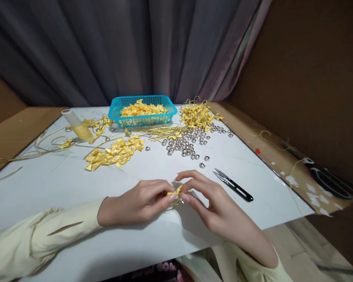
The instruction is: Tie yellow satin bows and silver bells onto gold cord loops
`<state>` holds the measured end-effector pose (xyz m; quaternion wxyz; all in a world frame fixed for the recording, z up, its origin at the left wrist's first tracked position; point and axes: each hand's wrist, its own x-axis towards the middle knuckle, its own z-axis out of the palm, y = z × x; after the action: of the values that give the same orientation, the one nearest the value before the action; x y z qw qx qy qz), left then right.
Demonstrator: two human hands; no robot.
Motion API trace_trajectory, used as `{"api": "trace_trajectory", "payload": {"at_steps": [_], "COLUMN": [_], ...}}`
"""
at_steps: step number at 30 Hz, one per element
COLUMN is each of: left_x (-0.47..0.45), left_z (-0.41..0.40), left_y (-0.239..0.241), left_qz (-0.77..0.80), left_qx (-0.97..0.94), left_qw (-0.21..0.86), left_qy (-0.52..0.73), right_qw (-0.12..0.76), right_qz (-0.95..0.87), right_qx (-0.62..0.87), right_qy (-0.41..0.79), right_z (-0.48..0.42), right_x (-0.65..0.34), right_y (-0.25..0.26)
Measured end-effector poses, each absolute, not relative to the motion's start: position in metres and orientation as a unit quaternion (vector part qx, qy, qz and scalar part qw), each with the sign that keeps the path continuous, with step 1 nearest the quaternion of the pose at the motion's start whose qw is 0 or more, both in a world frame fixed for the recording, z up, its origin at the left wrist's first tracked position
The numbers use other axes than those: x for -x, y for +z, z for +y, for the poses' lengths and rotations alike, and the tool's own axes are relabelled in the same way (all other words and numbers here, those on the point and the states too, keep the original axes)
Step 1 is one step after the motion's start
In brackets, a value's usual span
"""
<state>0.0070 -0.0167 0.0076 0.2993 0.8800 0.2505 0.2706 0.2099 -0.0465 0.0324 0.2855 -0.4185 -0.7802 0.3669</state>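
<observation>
At the front of the white table, my left hand [144, 200] pinches a small yellow ribbon bow [179, 190] between thumb and forefinger. From the other side, my right hand [214, 200] closes thumb and forefinger on the same bow. A thin gold cord loop [171, 207] hangs below the fingertips; how it joins the bow is hidden. Black-handled thread snips [235, 186] lie just right of my right hand. Beyond the hands are a spread of silver heart-shaped beads [182, 145] and a pile of loose yellow bows [114, 152].
A blue plastic basket [142, 123] of yellow bows stands at the back. Beside it are a heap of corded bows [197, 113] and a bundle of gold cords [155, 132]. A translucent tube [77, 125] leans at left. Black scissors [326, 179] lie on the right ledge.
</observation>
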Motion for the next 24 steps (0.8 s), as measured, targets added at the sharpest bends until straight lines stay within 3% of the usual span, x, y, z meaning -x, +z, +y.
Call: {"api": "trace_trajectory", "payload": {"at_steps": [24], "left_x": [-0.0106], "left_z": [-0.0198], "left_y": [0.0012], "left_qz": [0.287], "left_qx": [-0.835], "left_qw": [0.357], "left_qy": [0.305], "right_qw": [0.324], "right_qz": [-0.755], "right_qx": [0.435], "right_qy": [0.368], "right_z": [-0.0439], "right_x": [-0.2008], "right_y": [0.031]}}
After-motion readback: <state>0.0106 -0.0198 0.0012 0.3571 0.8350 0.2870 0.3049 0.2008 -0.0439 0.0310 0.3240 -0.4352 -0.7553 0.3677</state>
